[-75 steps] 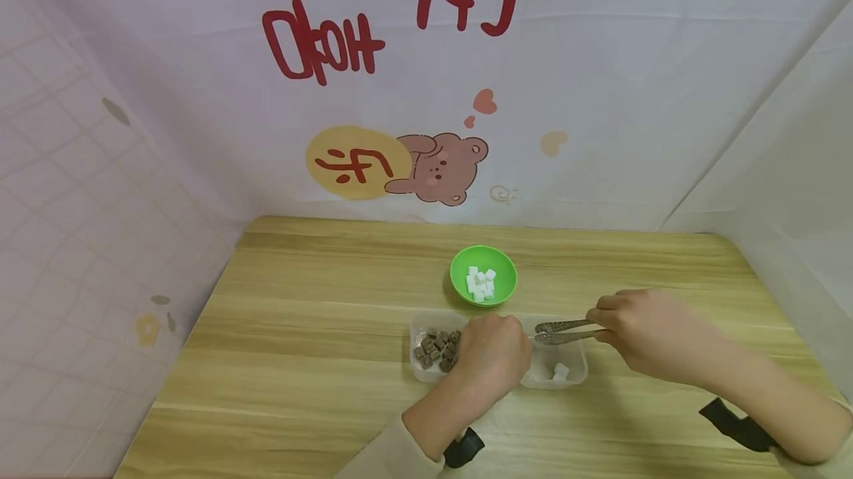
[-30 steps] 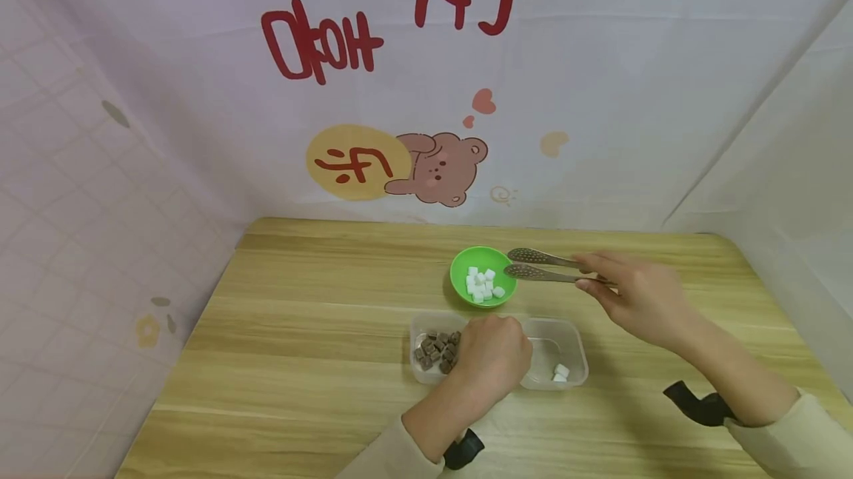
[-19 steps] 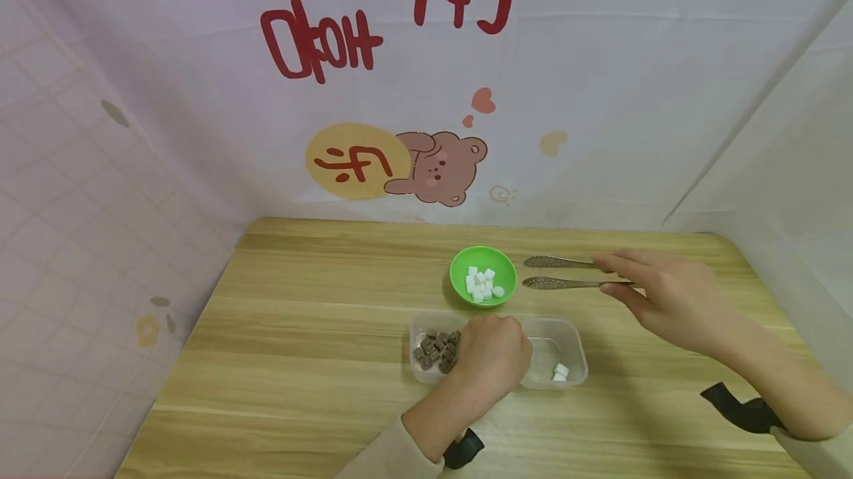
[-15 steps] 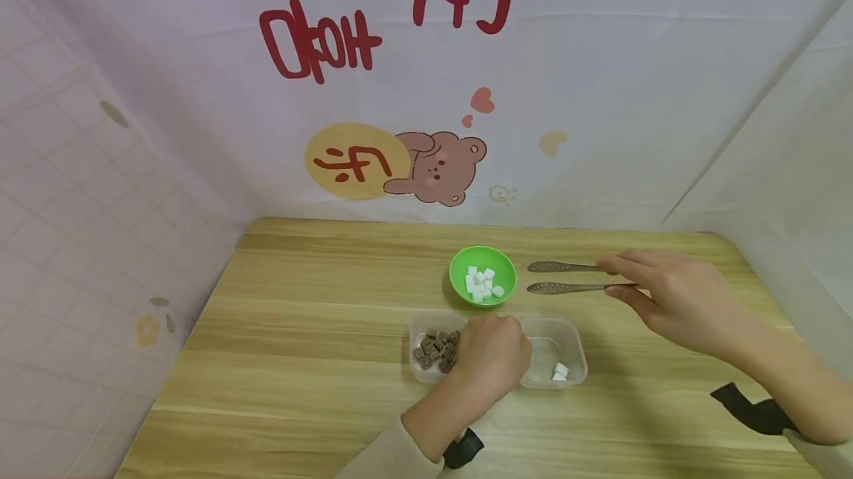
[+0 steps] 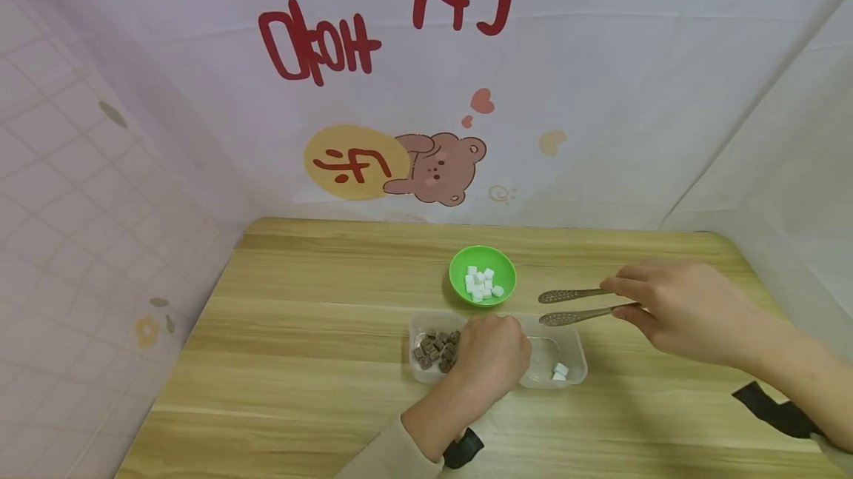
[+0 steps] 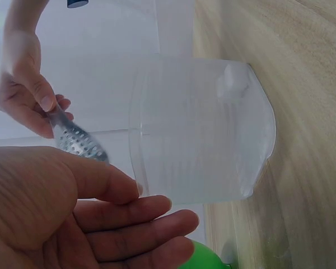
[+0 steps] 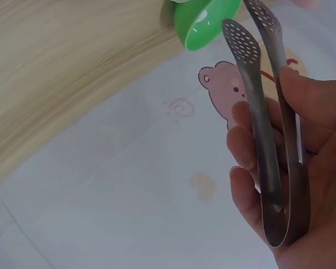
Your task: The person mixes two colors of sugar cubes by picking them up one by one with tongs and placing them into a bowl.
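My right hand (image 5: 686, 309) holds metal tongs (image 7: 261, 129) above the right-hand part of a clear plastic container (image 5: 573, 342). The tongs' two perforated tips stand apart, with nothing between them. Two white cubes (image 5: 560, 371) lie in that part's near right corner. My left hand (image 5: 496, 353) covers the container's middle; in the left wrist view its thumb and forefinger pinch the rim. Brown cubes (image 5: 435, 349) lie in the left-hand part. Whether this is one divided container or two side by side, I cannot tell. Behind it, a green bowl (image 5: 505, 263) holds several white cubes (image 5: 480, 285).
Everything stands on a wood-grain table (image 5: 320, 360). A white printed cloth (image 5: 600, 94) hangs along the table's far edge, and more pale cloth (image 5: 113, 242) closes off the left and right sides.
The tongs were over the container, then at the bowl, where a white cube was added at the right. They have opened wider and come back toward the container. My left hand stays put.
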Demonstrator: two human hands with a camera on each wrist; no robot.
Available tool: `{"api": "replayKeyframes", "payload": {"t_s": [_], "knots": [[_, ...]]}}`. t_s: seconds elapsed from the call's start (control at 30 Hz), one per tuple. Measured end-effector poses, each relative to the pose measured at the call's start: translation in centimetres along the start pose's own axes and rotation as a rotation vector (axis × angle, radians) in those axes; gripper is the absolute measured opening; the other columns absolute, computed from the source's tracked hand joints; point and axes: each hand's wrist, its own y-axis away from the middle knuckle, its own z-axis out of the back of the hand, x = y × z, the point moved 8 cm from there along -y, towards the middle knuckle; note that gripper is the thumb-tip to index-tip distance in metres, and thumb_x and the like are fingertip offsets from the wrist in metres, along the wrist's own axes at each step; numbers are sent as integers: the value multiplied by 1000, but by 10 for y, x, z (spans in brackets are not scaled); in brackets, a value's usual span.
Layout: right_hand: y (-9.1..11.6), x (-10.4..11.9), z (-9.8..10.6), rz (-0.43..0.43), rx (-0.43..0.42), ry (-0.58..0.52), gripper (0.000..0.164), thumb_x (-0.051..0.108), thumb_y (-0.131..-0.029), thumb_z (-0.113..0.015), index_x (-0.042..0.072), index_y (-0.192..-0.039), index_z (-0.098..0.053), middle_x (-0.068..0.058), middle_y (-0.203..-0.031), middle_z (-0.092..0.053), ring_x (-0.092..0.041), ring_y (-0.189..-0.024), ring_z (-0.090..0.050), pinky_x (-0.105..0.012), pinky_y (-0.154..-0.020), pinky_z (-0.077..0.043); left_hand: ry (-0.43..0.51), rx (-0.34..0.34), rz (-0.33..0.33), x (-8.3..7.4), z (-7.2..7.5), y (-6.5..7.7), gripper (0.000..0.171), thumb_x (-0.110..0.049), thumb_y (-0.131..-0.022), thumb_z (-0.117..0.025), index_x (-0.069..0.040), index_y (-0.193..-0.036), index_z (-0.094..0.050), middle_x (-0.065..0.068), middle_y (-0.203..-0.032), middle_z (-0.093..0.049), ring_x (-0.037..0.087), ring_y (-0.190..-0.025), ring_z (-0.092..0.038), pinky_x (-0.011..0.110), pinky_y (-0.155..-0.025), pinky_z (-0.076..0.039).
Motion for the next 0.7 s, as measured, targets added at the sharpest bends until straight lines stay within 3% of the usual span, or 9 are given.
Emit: {"api": "replayKeyframes", "payload": {"t_s": [0.07, 0.13, 0.2, 0.47, 0.57, 0.7], "knots": [[-1, 4, -4, 17, 38, 0, 33, 42, -103, -61, 13, -99, -77, 13, -84, -63, -3, -65, -57, -29, -51, -48, 1, -7, -3, 0, 0, 0, 48, -19, -94, -67, -19, -50, -47, -4, -52, -48, 15, -50, -49, 29, -47, -38], [-2, 9, -8, 36, 82, 5, 18, 28, -87, -81, 13, -96, -76, 15, -79, -57, 0, -61, -50, -27, -49, -44, 1, -13, -2, 0, 0, 0, 48, -19, -94, -67, -19, -50, -46, -4, -52, -48, 15, -50, -48, 29, -47, -38], [-4, 15, -13, 49, 137, 9, 29, 15, -67, -90, 14, -90, -73, 16, -73, -50, 1, -58, -42, -25, -48, -40, 4, -16, 1, 0, -1, 0, 48, -19, -93, -67, -19, -50, -46, -4, -51, -47, 15, -49, -48, 29, -46, -37], [-7, 34, -39, 52, 364, 85, 30, 19, -70, -90, 19, -72, -60, 13, -64, -39, -5, -54, -38, -26, -47, -37, 11, -14, 4, 0, -2, 0, 48, -18, -93, -67, -19, -50, -46, -4, -52, -47, 15, -51, -49, 28, -47, -38], [-6, 37, -47, 52, 408, 100, 34, 20, -71, -90, 19, -69, -56, 12, -63, -39, -7, -53, -37, -27, -48, -37, 5, -14, 6, 0, -3, 0, 48, -18, -93, -67, -19, -50, -46, -4, -52, -47, 15, -51, -49, 28, -47, -38], [-8, 43, -53, 82, 406, 127, 37, 13, -70, -84, 20, -64, -48, 10, -60, -37, -9, -52, -32, -27, -46, -33, 2, -10, 13, 0, -4, 0, 49, -18, -93, -66, -19, -49, -45, -5, -52, -46, 14, -50, -48, 29, -46, -38]]}}
